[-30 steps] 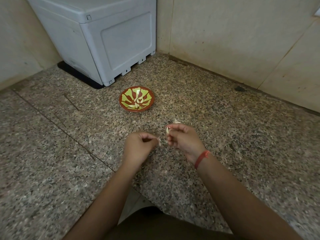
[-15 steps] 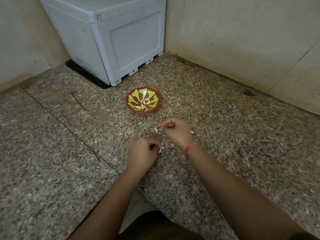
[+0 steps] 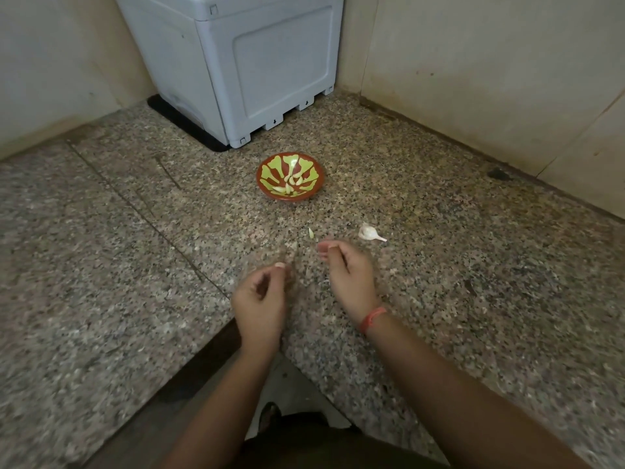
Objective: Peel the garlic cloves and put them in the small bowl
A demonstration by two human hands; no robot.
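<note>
The small red bowl (image 3: pixel 306 194) with a green pattern sits on the granite counter and holds several peeled cloves (image 3: pixel 291 181). A piece of garlic bulb (image 3: pixel 368 232) in white skin lies right of my hands. One small pale clove (image 3: pixel 311 232) lies loose on the counter just beyond my right fingertips. My right hand (image 3: pixel 348 275) hovers with curled fingers, thumb against them, and nothing shows in it. My left hand (image 3: pixel 260 299) is curled too, with a pale scrap at its fingertips that looks like garlic skin; blur hides the detail.
A grey plastic box (image 3: pixel 257 69) stands in the back corner behind the bowl. Beige tiled walls (image 3: pixel 490 79) close the counter at the back and right. The counter's front edge (image 3: pixel 189 353) runs diagonally under my left forearm.
My hands have parted. The clove my right hand held now lies on the counter beyond it, and the bulb piece is uncovered. The view has shifted forward.
</note>
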